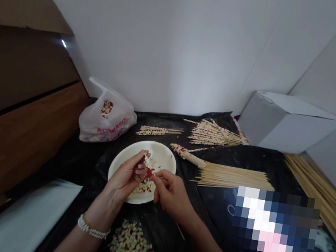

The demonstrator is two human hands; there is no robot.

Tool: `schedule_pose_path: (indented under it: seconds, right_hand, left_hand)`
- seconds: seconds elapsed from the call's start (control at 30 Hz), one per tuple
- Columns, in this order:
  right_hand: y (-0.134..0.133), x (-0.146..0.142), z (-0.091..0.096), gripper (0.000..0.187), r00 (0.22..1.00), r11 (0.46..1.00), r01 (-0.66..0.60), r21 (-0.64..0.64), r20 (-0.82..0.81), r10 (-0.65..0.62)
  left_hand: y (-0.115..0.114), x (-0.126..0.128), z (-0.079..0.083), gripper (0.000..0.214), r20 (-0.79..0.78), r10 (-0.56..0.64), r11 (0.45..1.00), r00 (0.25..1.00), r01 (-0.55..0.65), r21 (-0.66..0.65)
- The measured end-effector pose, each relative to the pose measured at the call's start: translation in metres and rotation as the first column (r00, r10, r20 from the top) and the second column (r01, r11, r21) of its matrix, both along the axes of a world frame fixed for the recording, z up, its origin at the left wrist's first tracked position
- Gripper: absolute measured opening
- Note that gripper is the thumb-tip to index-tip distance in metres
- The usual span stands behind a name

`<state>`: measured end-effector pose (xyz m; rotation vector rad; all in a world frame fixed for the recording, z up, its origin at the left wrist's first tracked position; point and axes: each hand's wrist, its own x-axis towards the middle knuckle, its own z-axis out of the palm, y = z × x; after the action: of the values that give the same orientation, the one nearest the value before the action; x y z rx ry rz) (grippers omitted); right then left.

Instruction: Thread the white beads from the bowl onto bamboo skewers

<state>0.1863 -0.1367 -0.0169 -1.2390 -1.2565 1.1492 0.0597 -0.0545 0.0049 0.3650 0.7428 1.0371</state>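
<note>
holding over the white bowl (117,161), my left hand (124,176) has its fingers curled in, their grip too small for me to tell; my right hand (171,192) pinches a small red piece (149,172) above the bowl's kernels (144,188). a cob (196,160) lies just beyond, right.

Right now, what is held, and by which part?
The right hand seems to pinch a small red thing; where, and what the left hand holds, cannot be told.
</note>
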Motion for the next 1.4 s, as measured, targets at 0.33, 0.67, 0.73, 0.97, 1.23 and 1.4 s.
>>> schedule_pose_path:
  seconds: [0.33, 0.67, 0.73, 0.97, 1.23, 1.4]
  right_hand:
    - [0.003, 0.002, -0.003, 0.019, 0.998, 0.997, 0.069, 0.037, 0.011, -0.069]
    - [0.003, 0.003, -0.005, 0.018, 0.996, 0.995, 0.083, 0.059, 0.020, -0.084]
    - [0.003, 0.003, -0.005, 0.018, 0.997, 0.996, 0.074, 0.056, 0.016, -0.075]
    - [-0.001, 0.002, 0.000, 0.019, 0.999, 0.999, -0.039, 0.010, -0.004, 0.039]
    - [-0.003, 0.002, 0.003, 0.020, 0.995, 0.995, -0.099, -0.024, -0.023, 0.098]
    - [-0.003, 0.002, 0.002, 0.018, 0.993, 0.993, -0.115, -0.036, -0.022, 0.114]
  left_hand:
    - [0.002, 0.003, 0.001, 0.021, -0.048, 0.039, 0.997, 0.998, -0.042, -0.067]
    - [0.013, -0.003, -0.002, 0.043, -0.186, 0.130, 0.972, 0.974, -0.163, -0.171]
    - [0.016, -0.002, -0.004, 0.034, -0.149, 0.132, 0.971, 0.980, -0.158, -0.177]
    - [0.022, -0.014, -0.010, 0.034, 0.065, 0.099, 0.989, 0.993, -0.091, -0.117]
    - [0.023, -0.016, -0.007, 0.025, -0.157, 0.078, 0.996, 0.984, -0.082, -0.021]
    - [0.024, -0.016, -0.005, 0.025, -0.208, 0.044, 0.999, 0.977, -0.046, -0.005]
